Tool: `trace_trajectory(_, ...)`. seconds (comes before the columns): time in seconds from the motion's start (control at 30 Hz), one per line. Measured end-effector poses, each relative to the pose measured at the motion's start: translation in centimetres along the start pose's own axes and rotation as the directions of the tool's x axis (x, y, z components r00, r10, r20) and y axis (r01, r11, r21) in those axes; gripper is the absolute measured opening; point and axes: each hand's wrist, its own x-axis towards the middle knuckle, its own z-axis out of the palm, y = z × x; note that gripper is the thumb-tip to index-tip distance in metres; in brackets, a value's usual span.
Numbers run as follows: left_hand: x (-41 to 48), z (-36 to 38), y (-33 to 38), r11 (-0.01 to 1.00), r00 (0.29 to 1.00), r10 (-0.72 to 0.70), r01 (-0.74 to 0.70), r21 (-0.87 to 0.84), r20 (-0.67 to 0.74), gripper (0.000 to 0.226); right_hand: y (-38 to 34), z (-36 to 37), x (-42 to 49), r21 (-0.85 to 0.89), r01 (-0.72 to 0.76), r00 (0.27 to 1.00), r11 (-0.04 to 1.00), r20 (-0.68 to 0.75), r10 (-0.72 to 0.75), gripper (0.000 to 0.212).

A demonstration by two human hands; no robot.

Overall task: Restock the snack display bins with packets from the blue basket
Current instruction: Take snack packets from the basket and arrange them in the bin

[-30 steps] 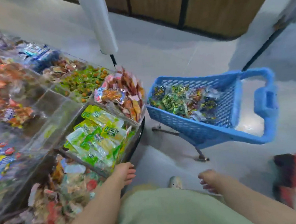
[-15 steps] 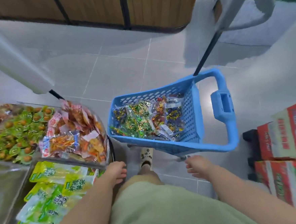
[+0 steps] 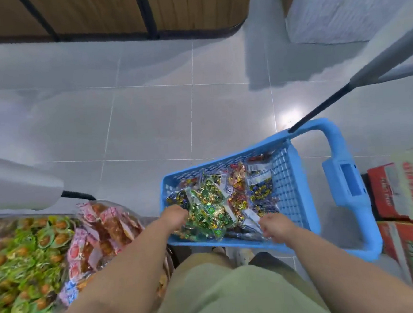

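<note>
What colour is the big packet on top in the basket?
The packet is green with gold flecks; head view shows it best.

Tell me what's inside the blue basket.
The blue basket holds clear bags of wrapped candies: a green-foil bag topmost, a red-orange bag and a blue-gold bag beside it. Anything beneath them is covered.

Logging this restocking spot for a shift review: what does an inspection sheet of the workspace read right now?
Surface: grey tiled floor, glossy.
Job's things: blue basket holds mixed packets, green packet on top; green snack bin and pink snack bin to its left.
Clutter: red cartons stacked right of the basket.
Grippers: left hand at the green packet, right hand over packets by the near wall; grips hidden.
Cables: nothing seen.
Surroundings: wooden cabinet across the floor.
</note>
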Motion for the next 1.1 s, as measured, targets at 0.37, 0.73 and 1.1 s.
trace_trajectory(0.37, 3.8, 1.2, -4.3, 0.998, 0.999, -0.052, 0.051, 0.031, 0.013, 0.023, -7.9, 3.1, 9.3, 0.002, 0.117, 0.993, 0.993, 0.01, -0.117, 0.039)
trace_trajectory(0.73, 5.0, 2.0, -3.4, 0.801, 0.974, -0.226, 0.204, -0.563, 0.031, 0.012, -8.7, 6.5, 13.1, -0.103, 0.156, 0.988, 0.982, 0.014, -0.155, 0.078)
trace_trajectory(1.1, 3.0, 2.0, 1.3, 0.447, 0.949, 0.038, 0.263, -0.855, 0.312, 0.062, -8.4, 4.8, 6.9, 0.003, 0.658, 0.735, 0.753, -0.216, -0.642, 0.027)
